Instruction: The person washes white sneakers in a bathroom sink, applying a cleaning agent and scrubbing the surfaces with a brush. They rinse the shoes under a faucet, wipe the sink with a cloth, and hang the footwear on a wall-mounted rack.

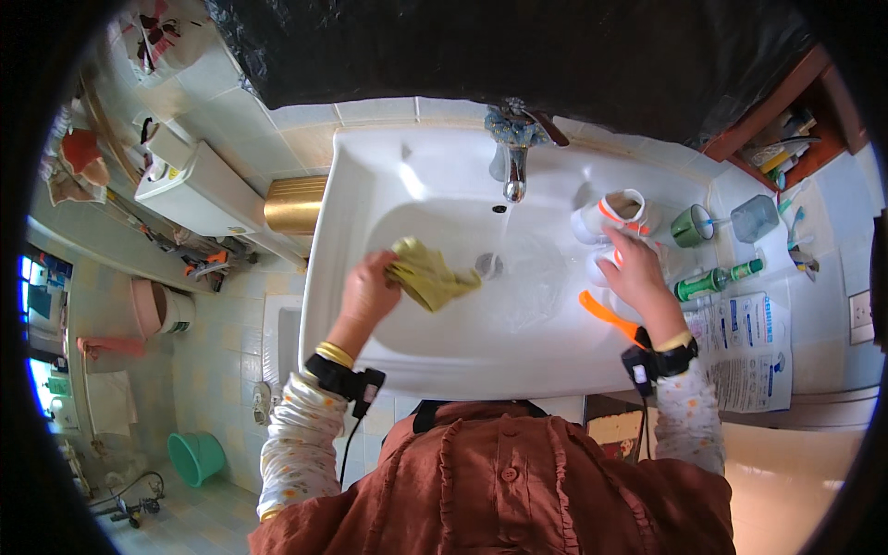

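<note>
My left hand (371,290) grips a crumpled yellow-green cloth (431,274) over the left part of the white washbasin (444,378). At the basin's right side my right hand (635,272) reaches over a pair of white shoes with orange trim. Its fingers are at the upper shoe (614,214) and partly cover the lower shoe (602,269); whether they grip or only touch cannot be told. An orange-handled brush or similar tool (607,313) lies on the basin's right part, just below that hand, its far end hidden by the wrist.
The chrome faucet (514,182) juts over the basin's back. Right of the shoes are a green cup (687,227), a clear container (755,217), a green bottle (701,285) and a printed plastic package (746,347). A gold box (295,205) borders the basin's left edge.
</note>
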Available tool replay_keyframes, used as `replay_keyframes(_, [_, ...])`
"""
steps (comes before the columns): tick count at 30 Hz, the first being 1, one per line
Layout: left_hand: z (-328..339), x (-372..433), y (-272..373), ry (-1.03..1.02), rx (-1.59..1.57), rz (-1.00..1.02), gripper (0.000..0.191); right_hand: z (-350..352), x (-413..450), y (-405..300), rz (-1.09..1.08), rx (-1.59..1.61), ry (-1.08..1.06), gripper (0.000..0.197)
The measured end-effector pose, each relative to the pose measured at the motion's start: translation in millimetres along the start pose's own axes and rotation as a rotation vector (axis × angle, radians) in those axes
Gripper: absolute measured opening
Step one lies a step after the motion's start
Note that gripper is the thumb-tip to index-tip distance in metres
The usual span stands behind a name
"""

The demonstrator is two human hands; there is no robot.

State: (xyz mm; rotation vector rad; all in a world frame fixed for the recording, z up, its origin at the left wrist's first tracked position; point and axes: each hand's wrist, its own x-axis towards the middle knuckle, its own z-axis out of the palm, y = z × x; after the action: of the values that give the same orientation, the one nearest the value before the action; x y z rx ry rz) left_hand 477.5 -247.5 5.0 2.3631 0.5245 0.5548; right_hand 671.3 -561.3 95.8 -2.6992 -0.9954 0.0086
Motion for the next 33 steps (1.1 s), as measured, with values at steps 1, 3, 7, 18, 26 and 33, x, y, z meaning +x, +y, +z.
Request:
replay_keyframes(1, [7, -11, 2, -0.059, 0.056, -0.027, 0.029, 3, 18, -16, -0.129, 0.073, 0.141, 0.044])
replay_keyframes(3, [23, -24, 15, -0.142, 0.079, -0.048, 0.028, 1, 51, -39, -0.231, 0.126, 0.326, 0.040])
replay_keyframes(7, [48, -35, 25, -0.214, 0.108, -0.047, 0.032, -8, 105, -57, -0.256, 0.276, 0.462, 0.031])
replay_keyframes(18, [67, -41, 23, -0.270, 0.020, -0.076, 0.037, 35, 75, -51, -0.259, 0.546, 0.438, 0.027])
replay_keyframes(26, [79, -26, 34, -0.481, 0.503, 0.043, 0.060, 132, 25, -30, -0.221, 0.257, -0.107, 0.034])
replay_keyframes(33, [109, -15, 18, -0.894, 0.302, 0.082, 0.053, 179, 14, -49, -0.160, -0.025, -0.718, 0.063])
